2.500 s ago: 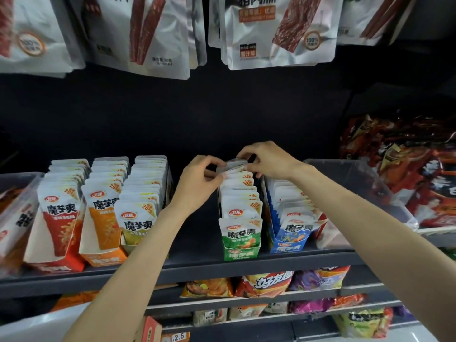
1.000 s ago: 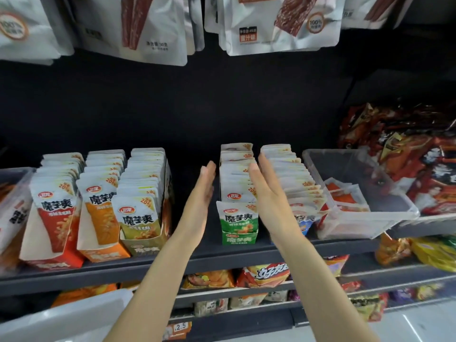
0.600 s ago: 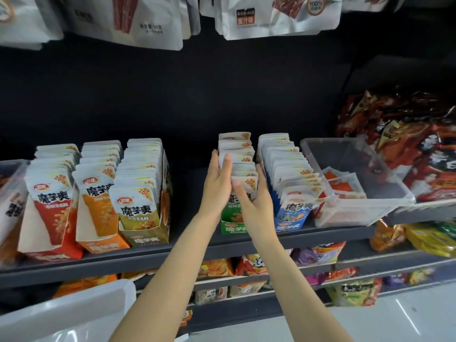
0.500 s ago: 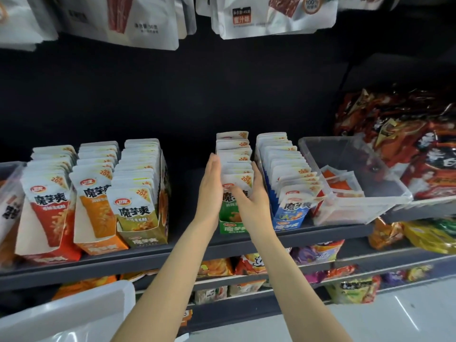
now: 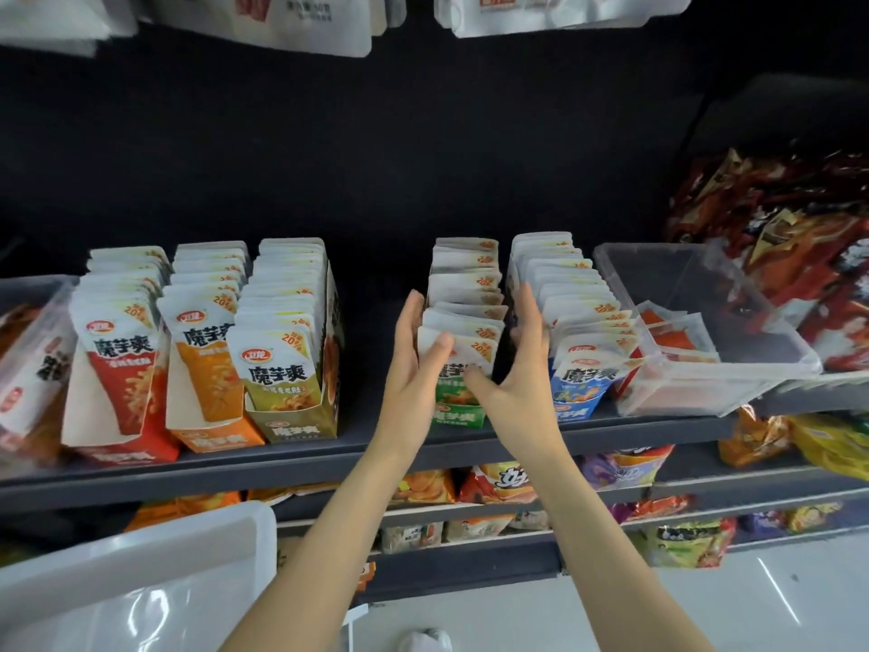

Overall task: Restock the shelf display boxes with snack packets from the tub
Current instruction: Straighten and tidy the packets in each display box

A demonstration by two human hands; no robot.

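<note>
Left hand [image 5: 416, 364] and right hand [image 5: 519, 369] flank the green display box [image 5: 458, 414] on the shelf [image 5: 301, 463], fingers straight and together, pressing its packets [image 5: 463, 298] from both sides. Clear tub [image 5: 705, 392] sits right, beyond the blue display box [image 5: 576, 407], red packets [image 5: 667, 334] inside.

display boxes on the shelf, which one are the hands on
The green display box, second from the right. The left hand and right hand flank its packets; the red, orange, olive and blue boxes are untouched.
</note>
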